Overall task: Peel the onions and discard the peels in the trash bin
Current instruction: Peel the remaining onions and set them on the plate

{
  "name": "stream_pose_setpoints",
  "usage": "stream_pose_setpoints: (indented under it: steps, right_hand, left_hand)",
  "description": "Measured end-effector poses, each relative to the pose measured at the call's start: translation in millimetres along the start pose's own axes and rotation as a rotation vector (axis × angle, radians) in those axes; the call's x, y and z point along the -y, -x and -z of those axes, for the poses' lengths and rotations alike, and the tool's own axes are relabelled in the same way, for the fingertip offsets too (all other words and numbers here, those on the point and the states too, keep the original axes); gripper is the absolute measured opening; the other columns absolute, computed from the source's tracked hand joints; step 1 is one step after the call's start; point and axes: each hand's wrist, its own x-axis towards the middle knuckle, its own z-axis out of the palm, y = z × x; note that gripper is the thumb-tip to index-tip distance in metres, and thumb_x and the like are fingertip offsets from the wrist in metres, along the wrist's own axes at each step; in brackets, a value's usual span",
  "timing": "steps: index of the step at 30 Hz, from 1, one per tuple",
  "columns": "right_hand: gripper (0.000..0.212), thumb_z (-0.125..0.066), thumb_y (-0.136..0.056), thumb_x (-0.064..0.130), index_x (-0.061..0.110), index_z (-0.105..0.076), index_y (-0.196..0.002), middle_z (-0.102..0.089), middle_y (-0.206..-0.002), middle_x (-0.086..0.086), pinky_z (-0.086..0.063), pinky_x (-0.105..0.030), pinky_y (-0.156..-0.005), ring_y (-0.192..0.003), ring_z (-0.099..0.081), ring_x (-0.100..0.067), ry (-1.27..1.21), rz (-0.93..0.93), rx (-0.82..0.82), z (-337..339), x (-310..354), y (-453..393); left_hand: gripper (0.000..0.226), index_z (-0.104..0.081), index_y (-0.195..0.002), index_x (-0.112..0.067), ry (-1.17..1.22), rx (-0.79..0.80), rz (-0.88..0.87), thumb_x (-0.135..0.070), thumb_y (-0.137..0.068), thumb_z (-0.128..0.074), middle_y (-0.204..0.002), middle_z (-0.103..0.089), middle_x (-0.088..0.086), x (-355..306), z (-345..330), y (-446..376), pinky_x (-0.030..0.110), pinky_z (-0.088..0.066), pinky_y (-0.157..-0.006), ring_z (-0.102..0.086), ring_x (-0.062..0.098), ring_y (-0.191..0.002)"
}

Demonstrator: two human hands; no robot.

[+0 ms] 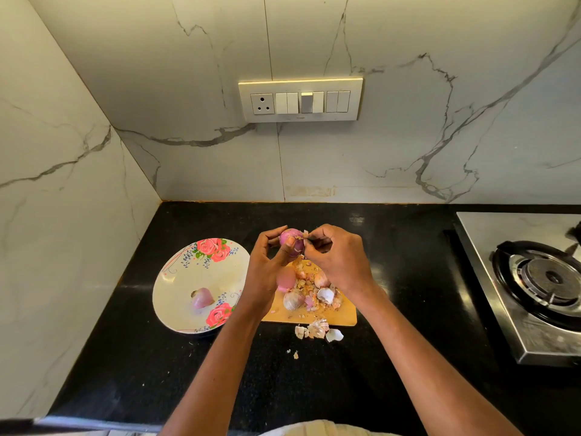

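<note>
Evidently peeling is mid-way: the left hand (270,262) grips an onion (292,242) above the cutting board (342,316), while the right hand (338,258) pinches skin at its tip. Next, I judge, comes stripping that flap free onto the peels (317,329); no trash bin shows.

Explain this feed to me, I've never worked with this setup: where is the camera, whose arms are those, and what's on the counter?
There is no machine here: one camera on a person's head looks down at their bare hands. The left hand holds an onion above the wooden cutting board; the right hand pinches a bit of its skin. Loose peels lie on the board, and a few have spilled onto the black counter. A floral plate on the left holds one peeled onion piece. A gas stove sits at right. No trash bin is in view.
</note>
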Motion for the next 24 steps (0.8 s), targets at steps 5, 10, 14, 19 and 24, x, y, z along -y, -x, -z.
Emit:
stream_pose_setpoints:
  steps: [5,10,14,19,24]
  right_hand:
    - [0.012,-0.077,-0.088,0.017,0.012,-0.075,-0.098,-0.072,-0.087,0.005,-0.049,-0.003,-0.070,-0.076,-0.064,0.003,-0.006,-0.065,-0.020,1.0,1.7,-3.1]
    - [0.010,-0.074,-0.090,0.022,0.017,-0.074,-0.098,-0.072,-0.087,0.010,-0.049,-0.005,-0.067,-0.077,-0.067,0.002,-0.077,-0.187,-0.019,-3.5,1.3,-4.4]
    - [0.020,-0.069,-0.096,0.026,0.013,-0.073,-0.110,-0.075,-0.098,0.005,-0.060,-0.023,-0.079,-0.090,-0.072,-0.006,-0.328,-0.261,0.060,-1.6,1.0,-8.2]
    - [0.022,-0.077,-0.088,0.026,0.015,-0.076,-0.108,-0.076,-0.097,0.006,-0.057,-0.019,-0.079,-0.094,-0.071,-0.005,-0.408,-0.240,0.073,-2.2,4.5,-6.2]
    - [0.015,-0.073,-0.092,0.023,0.012,-0.076,-0.102,-0.074,-0.093,0.003,-0.056,-0.016,-0.076,-0.087,-0.070,-0.007,-0.240,-0.160,0.017,-9.7,7.2,-3.9]
  left_hand:
    - [0.072,-0.056,-0.133,-0.024,0.040,-0.021,0.013,-0.062,-0.075,-0.076,-0.131,-0.064,0.002,-6.3,-4.4,2.5,0.045,-0.053,-0.104,-0.063,0.020,-0.123]
    - [0.051,-0.055,-0.132,-0.019,0.189,-0.021,0.071,-0.036,-0.086,-0.068,-0.133,-0.063,0.010,-7.4,-5.3,4.7,0.034,-0.056,-0.098,-0.066,0.024,-0.120]
    - [0.050,-0.053,-0.133,-0.019,0.233,-0.018,0.074,-0.030,-0.087,-0.065,-0.134,-0.061,0.010,-9.8,-2.2,3.6,0.032,-0.056,-0.097,-0.066,0.023,-0.120]
    - [0.052,-0.052,-0.133,-0.016,0.270,-0.007,0.072,-0.028,-0.085,-0.068,-0.133,-0.062,0.011,-14.8,-1.6,1.4,0.033,-0.055,-0.097,-0.065,0.025,-0.121]
    - [0.052,-0.053,-0.127,-0.017,0.220,-0.045,0.056,-0.031,-0.081,-0.072,-0.130,-0.061,0.016,-11.7,-2.8,0.0,0.041,-0.057,-0.098,-0.066,0.030,-0.119]
